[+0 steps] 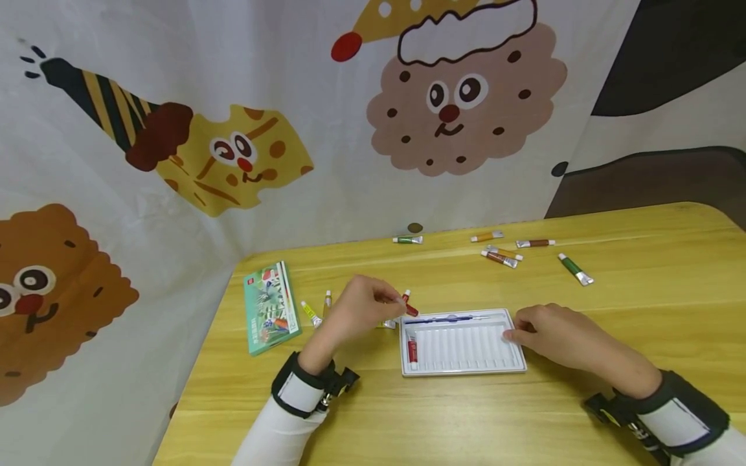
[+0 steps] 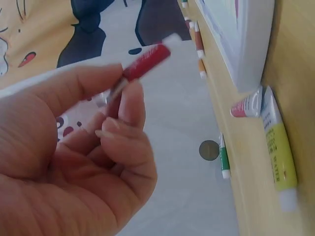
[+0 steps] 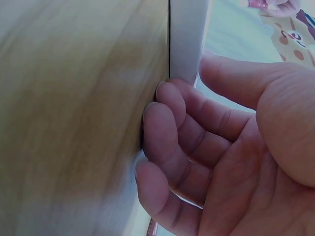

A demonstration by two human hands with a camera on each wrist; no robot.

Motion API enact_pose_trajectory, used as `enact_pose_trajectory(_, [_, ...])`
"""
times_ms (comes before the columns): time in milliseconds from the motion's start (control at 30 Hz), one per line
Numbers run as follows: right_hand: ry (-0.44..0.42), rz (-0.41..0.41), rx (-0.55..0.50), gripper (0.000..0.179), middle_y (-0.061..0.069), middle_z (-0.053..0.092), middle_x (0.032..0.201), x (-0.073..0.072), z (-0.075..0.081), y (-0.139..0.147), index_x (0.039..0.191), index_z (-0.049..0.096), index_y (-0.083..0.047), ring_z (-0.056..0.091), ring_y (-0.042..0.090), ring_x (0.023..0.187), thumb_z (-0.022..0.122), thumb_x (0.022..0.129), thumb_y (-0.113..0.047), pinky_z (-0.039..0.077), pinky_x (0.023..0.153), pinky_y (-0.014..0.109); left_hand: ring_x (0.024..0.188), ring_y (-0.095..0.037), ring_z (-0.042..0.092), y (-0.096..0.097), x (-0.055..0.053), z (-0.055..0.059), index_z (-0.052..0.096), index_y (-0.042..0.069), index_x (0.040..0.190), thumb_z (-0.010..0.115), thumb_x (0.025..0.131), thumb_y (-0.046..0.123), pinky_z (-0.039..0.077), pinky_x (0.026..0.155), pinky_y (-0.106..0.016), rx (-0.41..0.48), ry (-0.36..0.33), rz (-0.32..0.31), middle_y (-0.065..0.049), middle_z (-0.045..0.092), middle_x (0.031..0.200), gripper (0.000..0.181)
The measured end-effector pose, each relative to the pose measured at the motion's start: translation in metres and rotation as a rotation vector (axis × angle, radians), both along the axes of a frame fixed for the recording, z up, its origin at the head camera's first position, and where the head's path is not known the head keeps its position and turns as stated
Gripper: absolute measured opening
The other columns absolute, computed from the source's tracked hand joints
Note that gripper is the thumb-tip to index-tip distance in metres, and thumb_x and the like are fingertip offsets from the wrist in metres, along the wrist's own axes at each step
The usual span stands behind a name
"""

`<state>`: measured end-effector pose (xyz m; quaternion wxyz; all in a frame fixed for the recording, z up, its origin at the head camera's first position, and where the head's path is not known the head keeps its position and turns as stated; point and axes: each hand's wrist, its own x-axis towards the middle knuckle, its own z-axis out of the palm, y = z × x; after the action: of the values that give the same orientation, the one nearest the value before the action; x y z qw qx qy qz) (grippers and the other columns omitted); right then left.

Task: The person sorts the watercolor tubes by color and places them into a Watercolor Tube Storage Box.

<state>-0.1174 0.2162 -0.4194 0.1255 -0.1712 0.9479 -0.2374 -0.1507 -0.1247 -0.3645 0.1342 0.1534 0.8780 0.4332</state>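
Note:
My left hand (image 1: 362, 309) is above the table at the tray's far left corner. In the left wrist view its thumb and fingers pinch the end of a red paint tube (image 2: 146, 61) with a white cap. The white plastic tray (image 1: 460, 371) lies flat, with a row of narrow slots. A red paint tube (image 1: 412, 350) lies in its leftmost slot and a thin blue paintbrush (image 1: 445, 319) along its far side. My right hand (image 1: 556, 333) holds the tray's right edge, thumb at the rim and curled fingers against the side.
Beside the left hand lie yellow tubes (image 1: 311, 313), an ochre tube (image 1: 327, 302) and another red tube (image 1: 410, 309). A teal paint box (image 1: 271, 307) sits at the left. Green (image 1: 576, 269), brown (image 1: 535, 243) and orange (image 1: 486, 237) tubes lie toward the back, before a printed curtain (image 1: 338, 168).

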Motion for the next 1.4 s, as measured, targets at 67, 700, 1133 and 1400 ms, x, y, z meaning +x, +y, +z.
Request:
enact_pose_trajectory(67, [0.003,0.001,-0.002,0.029,-0.007,0.042,0.065,0.0,0.0,0.0,0.076,0.059,-0.018,0.042,0.011,0.059,0.073,0.099,-0.028,0.029,0.055,0.027,0.068,-0.014,0.054,0.002,0.001,0.001,0.081,0.009,0.09,0.079,0.091,0.011,0.042,0.059,-0.026,-0.011,-0.037,-0.029,0.002,0.07,0.081,0.003])
enact_pose_trajectory(700, [0.0,0.006,0.002,0.027,-0.007,0.043,0.066,-0.001,0.001,-0.001,0.078,0.06,-0.017,0.043,0.011,0.06,0.073,0.099,-0.029,0.03,0.056,0.027,0.052,-0.009,0.037,0.024,0.014,-0.011,0.068,0.012,0.065,0.08,0.088,0.01,0.027,0.051,-0.023,-0.206,-0.194,-0.155,0.008,0.041,0.055,0.026])
enact_pose_trajectory(1133, [-0.026,-0.032,0.017,0.032,-0.006,0.042,0.063,0.004,0.002,-0.004,0.073,0.059,-0.017,0.042,0.012,0.057,0.071,0.1,-0.029,0.029,0.055,0.027,0.046,-0.009,0.032,0.04,0.024,-0.027,0.05,0.013,0.054,0.08,0.092,0.019,0.022,0.046,-0.024,-0.243,-0.148,0.005,0.009,0.03,0.05,0.049])
enact_pose_trajectory(1400, [-0.07,-0.075,0.017,0.032,-0.004,0.043,0.062,0.006,0.004,-0.007,0.072,0.061,-0.015,0.042,0.013,0.056,0.069,0.101,-0.027,0.03,0.054,0.028,0.046,-0.009,0.035,0.045,0.029,-0.029,0.052,0.013,0.054,0.08,0.091,0.018,0.024,0.045,-0.022,-0.277,-0.112,0.044,0.007,0.035,0.051,0.047])
